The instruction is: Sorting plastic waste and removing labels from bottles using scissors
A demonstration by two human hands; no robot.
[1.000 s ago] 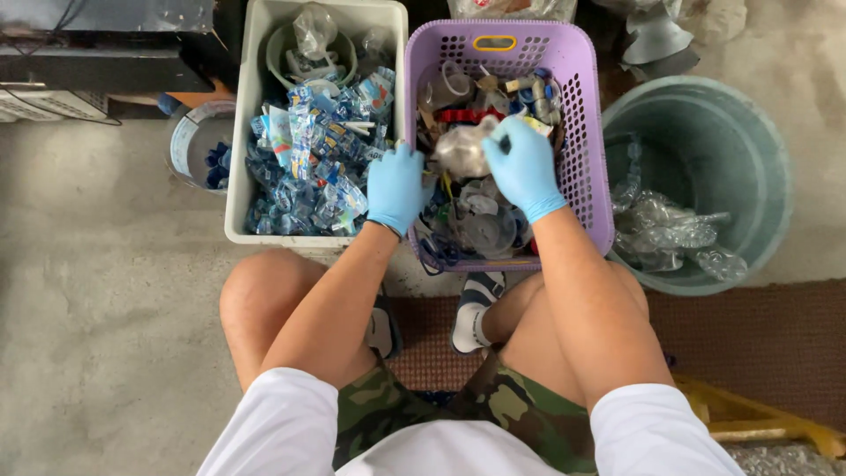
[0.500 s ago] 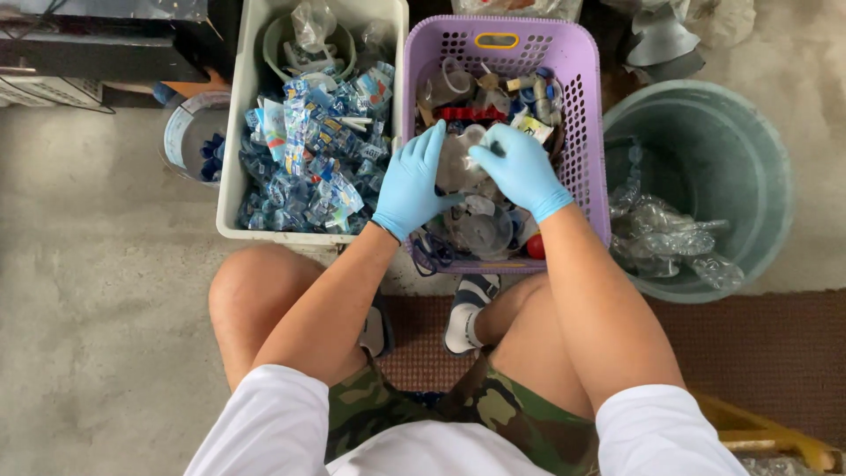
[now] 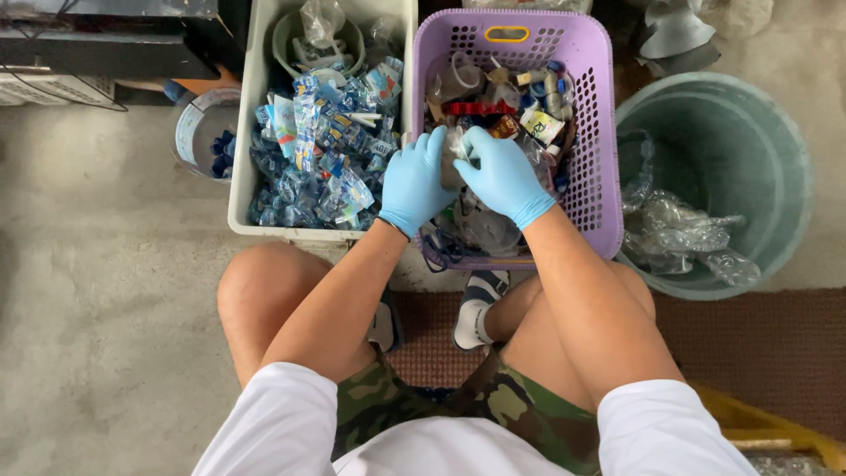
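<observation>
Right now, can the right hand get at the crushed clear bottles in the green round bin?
Probably yes. The right hand is in the purple basket, gripping a clear item with the left hand. The green bin sits open-topped just to the right, and nothing covers the bottles. It would have to let go first.

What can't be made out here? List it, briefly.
- Head view: whatever the left hand and right hand grip in the purple basket is covered by the gloves.
- White bin: top end cut off by the frame edge.
- Green tub: the crumpled clear plastic inside is too jumbled to count.
</observation>
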